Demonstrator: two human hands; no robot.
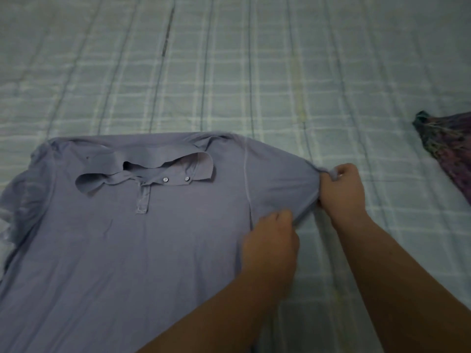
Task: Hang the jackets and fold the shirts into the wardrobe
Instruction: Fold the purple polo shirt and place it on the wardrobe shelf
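A pale blue-grey polo shirt (142, 238) lies front-up on the bed, filling the lower left of the view, its body running down out of sight at the bottom edge. The collar (145, 164) sits open and a little rumpled, one flap turned out to the right, and two small buttons (176, 178) show on the placket just below it. The far sleeve on the left is bunched and folded under itself near the edge of the picture.

The other sleeve (280, 184) is stretched out to the right, and both hands are on it. The right hand (341, 189) grips the very end of the sleeve, fingers curled tight around a gathered pinch of cloth at the cuff. The left hand (271, 240) is just below and to the left of it, knuckles up, fingers curled onto the lower hem of the sleeve near the armpit seam; the fingertips are hidden under the fabric, but it looks to be holding the edge. Both bare forearms reach in from the bottom right.

Under it all is a light checked bedspread (229, 72) in pale green and white, with soft creases running away toward the top. Off at the right edge, well apart from the shirt, lies part of a dark purple-and-green patterned cloth (448, 141).
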